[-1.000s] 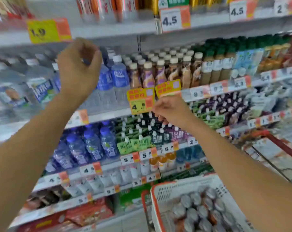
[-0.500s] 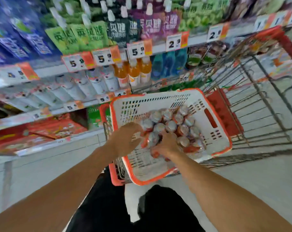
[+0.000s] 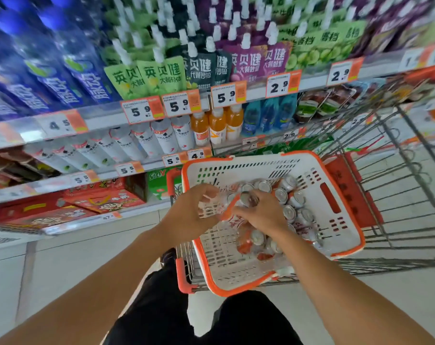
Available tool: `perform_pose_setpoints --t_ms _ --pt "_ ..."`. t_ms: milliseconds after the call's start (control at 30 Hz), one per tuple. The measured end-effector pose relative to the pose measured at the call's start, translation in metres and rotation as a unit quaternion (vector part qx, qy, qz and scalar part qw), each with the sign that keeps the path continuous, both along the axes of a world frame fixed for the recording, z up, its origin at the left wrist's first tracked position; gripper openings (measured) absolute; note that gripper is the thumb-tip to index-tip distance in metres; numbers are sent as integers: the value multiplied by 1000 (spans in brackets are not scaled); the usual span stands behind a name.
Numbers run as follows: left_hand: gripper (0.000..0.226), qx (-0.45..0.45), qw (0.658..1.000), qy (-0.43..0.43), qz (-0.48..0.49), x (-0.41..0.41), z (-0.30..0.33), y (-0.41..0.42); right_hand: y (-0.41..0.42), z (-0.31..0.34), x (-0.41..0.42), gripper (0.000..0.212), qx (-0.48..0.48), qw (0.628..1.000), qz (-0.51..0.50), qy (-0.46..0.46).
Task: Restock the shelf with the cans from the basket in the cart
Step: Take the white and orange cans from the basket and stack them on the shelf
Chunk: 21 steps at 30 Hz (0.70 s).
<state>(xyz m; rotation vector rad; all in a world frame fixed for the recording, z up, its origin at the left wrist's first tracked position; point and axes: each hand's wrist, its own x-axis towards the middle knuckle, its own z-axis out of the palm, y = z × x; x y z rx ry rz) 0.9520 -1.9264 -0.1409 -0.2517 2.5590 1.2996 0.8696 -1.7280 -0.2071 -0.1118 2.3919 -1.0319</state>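
Both hands reach into the white basket [image 3: 341,247] in the cart [image 3: 396,175]. The left hand [image 3: 189,215] has its fingers curled round a can [image 3: 209,207]; the right hand [image 3: 261,215] grips another can [image 3: 247,199]. More cans [image 3: 293,207] lie beyond, below the drinks shelf [image 3: 99,120].

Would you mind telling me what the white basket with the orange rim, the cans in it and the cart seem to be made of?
White basket with orange rim: apparently moulded plastic, matte, with slotted walls.
Red-and-white cans: likely metal, with shiny silver tops.
Wire cart: bare grey metal rods in a grid, with orange, probably plastic, corner pieces.
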Motion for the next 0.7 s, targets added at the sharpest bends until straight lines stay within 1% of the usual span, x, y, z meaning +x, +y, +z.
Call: perform_pose_setpoints --t_ms 67,100,167,200,267,300,333,367,400,433,467,533,567,633,667,700 --pt "80 -6 999 -26 -40 -7 30 -3 -5 59 -17 40 -38 999 -4 38" --pt "89 2 998 -15 -59 -14 55 -5 -12 105 -26 43 -55 997 3 57" --pt "93 42 997 18 -55 -26 103 -3 -28 181 -39 49 -88 992 35 80" --pt "88 66 997 43 -27 -34 134 -4 -39 219 -47 53 -97 989 57 101" --pt "69 130 985 97 53 -49 188 -7 -62 294 -54 64 -102 978 95 156" --pt "60 144 974 148 95 -56 222 -16 -78 336 -58 63 -120 969 114 183" --pt "53 156 960 196 125 -60 252 -26 -92 368 -62 55 -147 960 126 204" --pt "46 169 943 248 143 -68 286 -40 -107 406 -66 43 -182 945 142 232" --pt "38 189 927 278 164 -70 314 -48 -117 431 -67 33 -212 933 148 250" --pt "30 190 907 324 190 -79 348 -69 -131 464 -72 29 -235 916 155 285" --pt "24 186 885 367 220 -86 383 -90 -145 491 -76 31 -249 904 160 310" --pt "19 198 840 428 268 -101 446 -130 -170 527 -83 42 -251 893 150 342" --pt "18 197 828 446 277 -109 476 -147 -182 541 -89 43 -242 891 142 357" --pt "13 193 824 456 277 -126 522 -172 -200 558 -105 38 -231 889 119 376" --pt "16 176 827 455 280 -135 540 -184 -209 565 -113 35 -234 887 112 383" --pt "18 137 838 445 284 -142 551 -194 -214 570 -117 33 -237 884 110 388"
